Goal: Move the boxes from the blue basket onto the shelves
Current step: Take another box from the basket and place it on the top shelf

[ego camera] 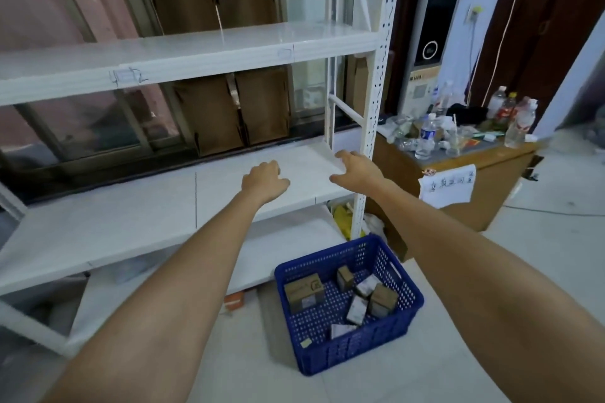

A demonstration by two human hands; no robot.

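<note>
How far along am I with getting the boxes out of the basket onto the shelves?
Nothing looks done: the white shelves in view hold no boxes. Left hand and right hand hover empty over the middle shelf. Several boxes remain in the blue basket.

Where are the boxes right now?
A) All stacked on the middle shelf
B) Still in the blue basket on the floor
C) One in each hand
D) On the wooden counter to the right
B: the boxes lie in the blue basket on the floor, while the left hand and right hand reach over the bare middle shelf holding nothing.
</note>
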